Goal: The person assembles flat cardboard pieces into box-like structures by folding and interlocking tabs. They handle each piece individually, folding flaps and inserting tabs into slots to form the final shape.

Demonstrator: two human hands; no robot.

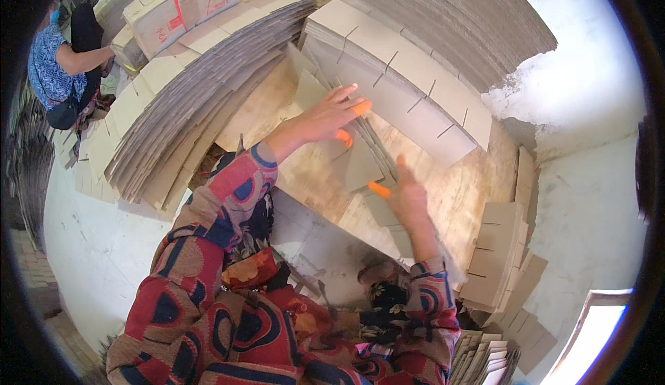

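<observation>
Slotted cardboard divider strips, partly fitted together, stand at a slant over the wooden board in front of me, slightly blurred. At their upper part is my left hand, fingers apart, with orange covers on thumb and index finger. My right hand holds the lower end of the strips between thumb and fingers; its thumb wears an orange cover too. Just beyond the strips lies a thick stack of slotted cardboard sheets, slots facing me.
A long fanned row of cardboard sheets curves along the left, with a carton on it. Brown cardboard is piled at the back. More slotted pieces stand at right. Another person sits at far left.
</observation>
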